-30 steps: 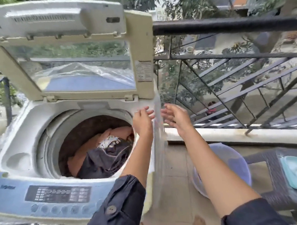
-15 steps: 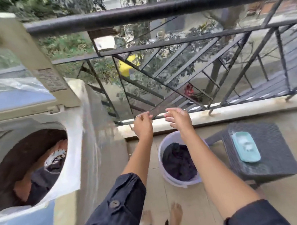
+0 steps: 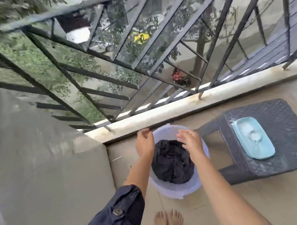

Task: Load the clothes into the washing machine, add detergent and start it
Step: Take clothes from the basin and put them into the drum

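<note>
A pale lilac bucket (image 3: 178, 190) stands on the balcony floor with dark clothes (image 3: 172, 163) bunched inside it. My left hand (image 3: 145, 144) hovers over the bucket's left rim, fingers loosely curled and holding nothing. My right hand (image 3: 190, 140) hangs above the clothes with its fingers relaxed, also empty. Neither hand touches the clothes. A light blue tray (image 3: 253, 142) holding white detergent powder lies on the dark woven stool (image 3: 284, 145) to the right. Only the washing machine's plastic-wrapped grey side (image 3: 39, 171) shows at the left; its drum is out of view.
A black metal railing (image 3: 138, 61) on a low white kerb (image 3: 180, 107) runs behind the bucket. My bare feet (image 3: 168, 223) stand on the tiled floor just in front of the bucket. The stool sits close against the bucket's right side.
The view has swung right and down, away from the machine's drum to the bucket. Both hands have come down from railing height to just above the clothes.
</note>
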